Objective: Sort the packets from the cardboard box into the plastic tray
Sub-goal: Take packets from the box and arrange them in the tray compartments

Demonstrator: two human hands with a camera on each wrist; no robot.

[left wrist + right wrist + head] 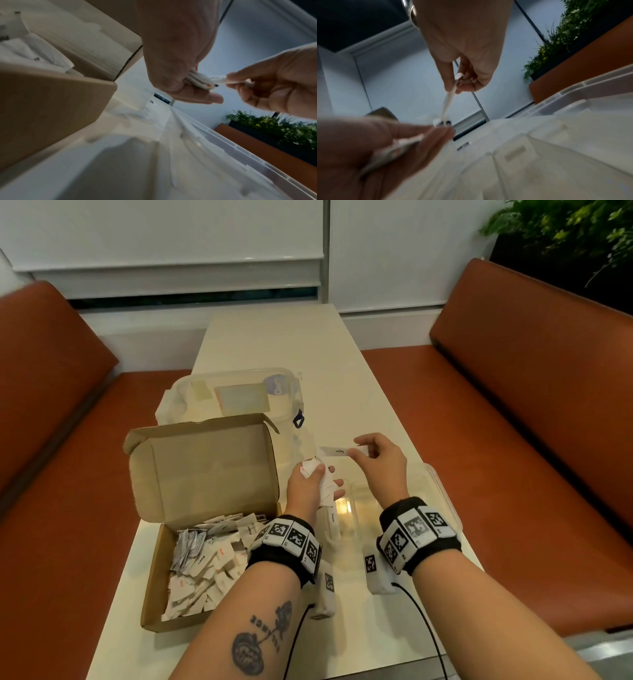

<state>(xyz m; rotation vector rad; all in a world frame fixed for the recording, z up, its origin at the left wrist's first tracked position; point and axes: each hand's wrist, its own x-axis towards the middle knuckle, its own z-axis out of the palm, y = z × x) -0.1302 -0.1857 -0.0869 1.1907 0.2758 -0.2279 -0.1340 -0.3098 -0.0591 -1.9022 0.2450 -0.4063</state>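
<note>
An open cardboard box (156, 573) at the table's left holds a heap of white packets (209, 563). Right of it lies the clear plastic tray (442, 498), with one sugar stick (333, 523) in its left compartment. My left hand (308, 484) hovers over the tray's left end and grips a bunch of white packets (317, 470). My right hand (373, 460) pinches one long white sugar stick (334, 451) by its right end, its other end still at the bunch. The pinch also shows in the right wrist view, on the stick (448, 102), and in the left wrist view (217, 79).
A clear lidded container (239, 395) stands behind the box's raised lid (209, 463). Orange bench seats (513, 405) flank the narrow cream table (291, 344). A plant (568, 231) fills the far right corner. Cables run from both wristbands across the table's near end.
</note>
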